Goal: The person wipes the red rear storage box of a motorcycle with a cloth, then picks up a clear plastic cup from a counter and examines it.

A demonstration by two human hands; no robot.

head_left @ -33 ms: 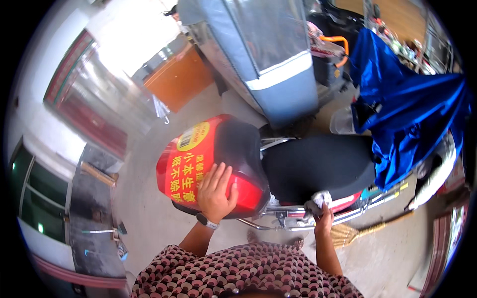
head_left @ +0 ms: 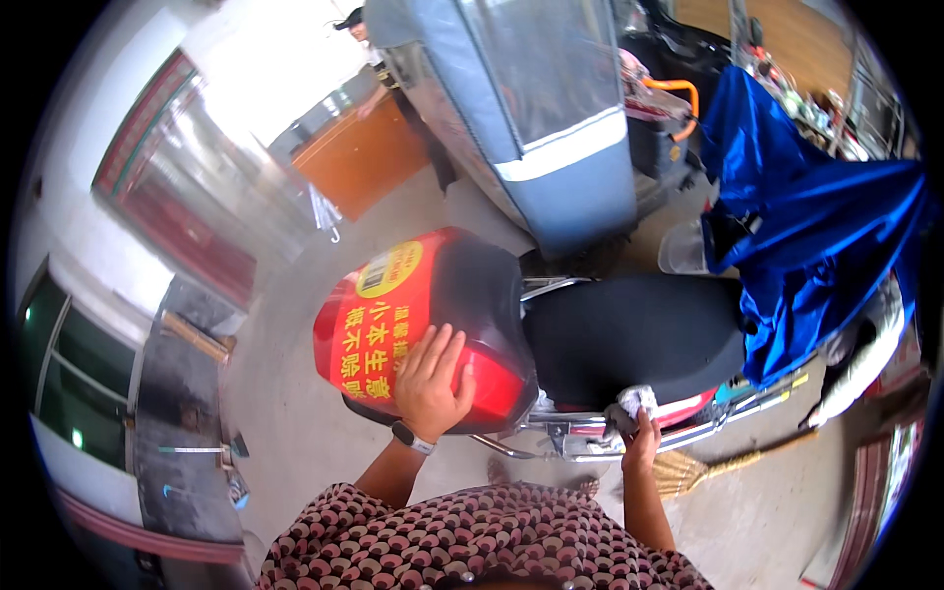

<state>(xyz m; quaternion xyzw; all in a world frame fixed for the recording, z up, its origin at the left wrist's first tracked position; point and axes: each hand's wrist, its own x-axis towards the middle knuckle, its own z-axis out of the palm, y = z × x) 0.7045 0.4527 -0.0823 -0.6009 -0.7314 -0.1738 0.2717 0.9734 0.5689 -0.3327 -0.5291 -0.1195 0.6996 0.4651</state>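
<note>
My left hand [head_left: 431, 383], with a watch on its wrist, lies flat with fingers out on the red and black tail box [head_left: 472, 285] of a parked motorbike. A red sticker with yellow characters and a yellow oval covers the box's left part. To the right, my right hand [head_left: 641, 442] grips a crumpled grey-white rag [head_left: 629, 408] at the near edge of the black seat [head_left: 629, 329], above the chrome side rail [head_left: 590, 447]. Part of the rag is hidden by my fingers.
A blue cover [head_left: 816, 226] drapes the motorbike's front. Beyond stands a grey-canopied vehicle [head_left: 570, 187]. A straw broom [head_left: 708, 467] lies on the floor at right. Behind are an orange-brown cabinet [head_left: 364, 167] and a person in a cap [head_left: 379, 64]. A clear plastic tub [head_left: 681, 248] sits past the seat.
The whole view has shifted slightly, and more of the person at the back shows beside the canopied vehicle. My left hand stays on the box; the right still holds the rag by the seat.
</note>
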